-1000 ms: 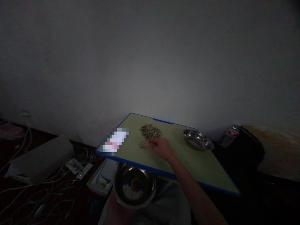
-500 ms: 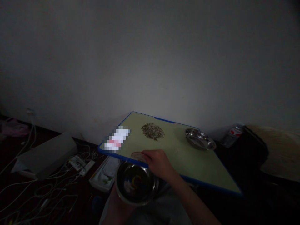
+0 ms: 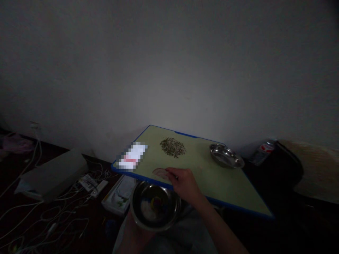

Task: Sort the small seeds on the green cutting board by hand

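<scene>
A green board with a blue rim [image 3: 227,190] lies in front of me. A small heap of dark seeds [image 3: 173,147] sits near its far edge. My right hand [image 3: 184,182] rests at the board's near edge with curled fingers on a small pale round thing [image 3: 160,172] that I cannot make out. My left hand [image 3: 134,237] holds a steel bowl [image 3: 155,206] from below, just under the board's near edge. The bowl has pale grains and a small coloured thing inside.
A shallow steel dish [image 3: 226,156] stands at the board's far right. A blurred-out white thing [image 3: 131,157] lies at the board's left edge. On the dark floor are white cables, a power strip [image 3: 91,184], a grey box [image 3: 50,174] and a white tray [image 3: 120,197]. A bottle [image 3: 261,151] lies at the right.
My right hand drew back from the seed heap to the board's near edge, dragging the pale round thing toward the bowl. The bowl shifted a little.
</scene>
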Motion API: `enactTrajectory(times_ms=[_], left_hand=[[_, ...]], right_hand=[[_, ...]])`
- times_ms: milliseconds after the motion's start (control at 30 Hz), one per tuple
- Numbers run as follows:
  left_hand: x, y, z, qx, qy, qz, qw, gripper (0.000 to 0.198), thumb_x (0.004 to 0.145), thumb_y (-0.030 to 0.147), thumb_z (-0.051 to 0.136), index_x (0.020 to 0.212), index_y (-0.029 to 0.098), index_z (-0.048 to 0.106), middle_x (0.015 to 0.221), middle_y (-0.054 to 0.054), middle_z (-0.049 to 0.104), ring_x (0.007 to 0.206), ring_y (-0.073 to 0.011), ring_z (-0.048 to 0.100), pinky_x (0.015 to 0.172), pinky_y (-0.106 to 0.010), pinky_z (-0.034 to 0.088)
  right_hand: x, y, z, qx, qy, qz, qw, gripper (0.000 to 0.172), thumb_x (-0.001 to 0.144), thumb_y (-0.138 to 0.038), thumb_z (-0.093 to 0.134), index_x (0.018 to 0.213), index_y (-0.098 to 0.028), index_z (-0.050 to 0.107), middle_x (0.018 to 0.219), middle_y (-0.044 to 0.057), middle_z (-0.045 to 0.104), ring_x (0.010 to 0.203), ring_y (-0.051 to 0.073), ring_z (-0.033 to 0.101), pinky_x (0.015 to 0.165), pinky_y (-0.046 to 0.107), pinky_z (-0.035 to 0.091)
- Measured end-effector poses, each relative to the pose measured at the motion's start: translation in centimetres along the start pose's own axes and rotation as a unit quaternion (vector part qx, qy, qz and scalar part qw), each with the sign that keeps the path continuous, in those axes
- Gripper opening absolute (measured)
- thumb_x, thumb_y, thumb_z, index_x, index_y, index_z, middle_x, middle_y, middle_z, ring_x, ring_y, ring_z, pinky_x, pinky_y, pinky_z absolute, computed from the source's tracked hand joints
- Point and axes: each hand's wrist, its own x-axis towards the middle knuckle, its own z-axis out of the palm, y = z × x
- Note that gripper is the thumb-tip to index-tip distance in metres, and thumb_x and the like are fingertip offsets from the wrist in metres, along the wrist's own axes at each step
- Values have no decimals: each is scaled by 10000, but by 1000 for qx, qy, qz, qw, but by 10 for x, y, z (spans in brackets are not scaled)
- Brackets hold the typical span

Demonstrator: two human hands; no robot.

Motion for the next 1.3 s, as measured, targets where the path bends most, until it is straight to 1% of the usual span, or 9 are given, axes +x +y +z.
enactTrajectory(times_ms=[133,333,567,667,767,867,967,1167,1300], left_hand=[[-1,6,2,3,-7,8,1000,796,654,608,819,1391,452,562,1210,-22,788,1173,-395,701,955,-623,609],[-7,-3,-5,65,31,27,997,1002,597,555,872,1493,389,456,1426,-67,684,1284,-442,626,999,-677,576],[-4,-4,-10,82,22,62,994,1074,533,500,901,1500,412,442,1352,-54,734,1221,-441,668,916,-655,629],[-5,-3,-8,76,18,62,995,1015,548,507,887,1473,438,475,1292,-38,768,1152,-433,705,895,-672,631],[-5,-5,1,5,-15,33,999,919,610,517,861,1451,482,492,1191,-7,811,1060,-394,747,829,-634,656],[-4,-9,13,-76,-33,-2,997,909,693,546,807,1507,501,405,1160,7,823,1019,-361,765,798,-608,671],[-5,-13,20,-92,-44,-15,995,888,726,565,779,1518,516,382,1128,13,830,992,-351,774,788,-601,677],[-4,-14,19,-83,-25,-30,996,1017,598,621,825,1512,504,396,1228,-2,799,1043,-409,755,816,-647,664],[-5,-5,9,-54,-12,-29,998,1043,582,563,841,1518,466,392,1263,-32,785,1066,-427,744,825,-654,660]], right_hand=[[-1,30,-15,-100,73,108,986,302,976,-200,546,1092,-234,823,997,77,827,842,222,784,780,277,554],[-3,56,-23,-191,71,163,965,303,973,-176,550,1121,-216,811,980,82,827,857,215,776,743,251,508],[8,56,-16,-206,74,150,964,298,982,-173,535,1080,-210,814,981,88,824,836,196,763,718,235,460],[13,57,-16,-209,70,157,963,294,972,-175,545,1095,-206,811,970,88,824,842,202,762,718,240,457],[14,54,-16,-205,66,155,964,299,976,-185,538,1090,-211,812,964,84,824,836,201,761,711,244,455],[14,47,-14,-204,49,153,966,293,983,-198,544,1115,-214,806,966,80,824,833,201,760,702,245,447],[17,38,-12,-207,27,151,966,288,995,-208,545,1137,-212,795,983,82,823,859,199,761,715,243,442],[34,27,-11,-221,-2,180,958,290,992,-213,546,1145,-206,792,1015,94,820,895,211,764,714,248,447],[42,28,-10,-227,4,178,958,294,986,-209,543,1135,-205,796,1003,105,819,887,214,764,719,251,458]])
